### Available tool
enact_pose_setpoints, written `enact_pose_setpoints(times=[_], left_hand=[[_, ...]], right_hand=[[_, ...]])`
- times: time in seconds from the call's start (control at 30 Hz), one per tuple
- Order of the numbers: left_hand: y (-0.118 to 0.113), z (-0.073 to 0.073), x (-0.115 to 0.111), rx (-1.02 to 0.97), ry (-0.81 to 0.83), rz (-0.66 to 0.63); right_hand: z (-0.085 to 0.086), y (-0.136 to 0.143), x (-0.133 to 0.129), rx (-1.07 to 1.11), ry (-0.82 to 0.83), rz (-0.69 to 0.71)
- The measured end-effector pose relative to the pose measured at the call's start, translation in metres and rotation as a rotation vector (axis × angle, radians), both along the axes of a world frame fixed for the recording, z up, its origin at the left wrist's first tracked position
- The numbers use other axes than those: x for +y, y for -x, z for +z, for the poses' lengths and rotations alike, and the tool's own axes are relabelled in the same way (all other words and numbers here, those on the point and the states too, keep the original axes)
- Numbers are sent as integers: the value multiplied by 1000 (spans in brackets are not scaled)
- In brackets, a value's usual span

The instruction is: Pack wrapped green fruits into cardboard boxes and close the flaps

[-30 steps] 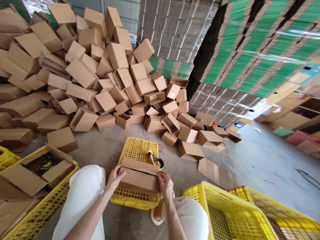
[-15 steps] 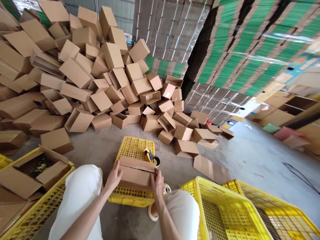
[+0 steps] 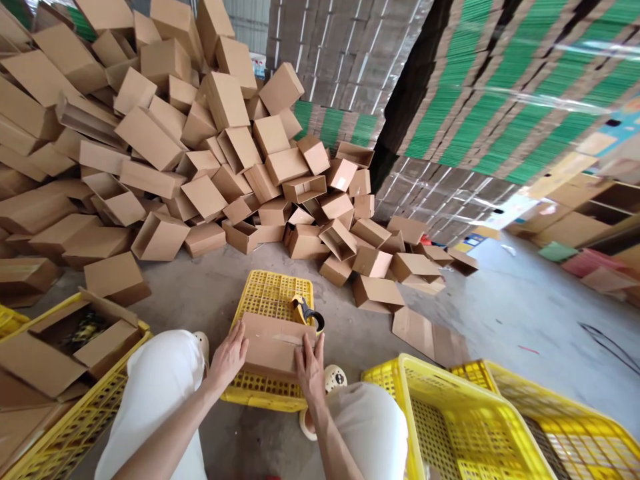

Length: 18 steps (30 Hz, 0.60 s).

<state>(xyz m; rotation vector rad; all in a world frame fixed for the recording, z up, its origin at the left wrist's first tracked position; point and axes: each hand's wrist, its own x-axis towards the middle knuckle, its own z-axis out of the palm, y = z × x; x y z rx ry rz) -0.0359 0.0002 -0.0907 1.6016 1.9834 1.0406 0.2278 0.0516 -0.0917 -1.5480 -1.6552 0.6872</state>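
A small brown cardboard box (image 3: pixel 273 339) lies on an upturned yellow crate (image 3: pixel 270 287) between my knees, its top flaps lying flat together. Against the box's left end rests my left hand (image 3: pixel 230 355), its fingers extended along the edge. My right hand (image 3: pixel 311 365) lies over the right end of the box, fingers stretched and somewhat apart. Just behind the box, on the crate's right side, sits a yellow and black tape dispenser (image 3: pixel 306 313).
A big heap of cardboard boxes (image 3: pixel 200 160) fills the floor ahead. At the left, a yellow crate (image 3: pixel 95 400) holds an open carton (image 3: pixel 45 363). Two yellow crates (image 3: pixel 465 427) (image 3: pixel 565 420) stand at the right. Behind are stacks of flattened cardboard (image 3: pixel 480 93).
The box's top flaps have come down flat, closing the gap between them. My right hand has moved from the corner onto the top. The view has shifted slightly.
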Motion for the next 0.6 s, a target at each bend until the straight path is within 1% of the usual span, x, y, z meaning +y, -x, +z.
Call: enact_pose_setpoints(times=[0.07,0.17,0.27,0.33,0.47,0.6], left_hand=[[2,-3,1,-63,11,22],[6,-11,3,-220,24,52],[7,-18,5,-378,-34,109],[7,-22,9,-431,-90,177],[7,-34,21,-451,-120,282],[4,-46,28,-591,-99,388]], right_hand=[[2,-1,4,42,50,-51],[3,-2,9,123,82,-106],[4,-1,10,204,91,-149],[5,-1,9,267,140,-176],[6,-3,8,346,271,-159],[2,-7,7,361,258,-147]])
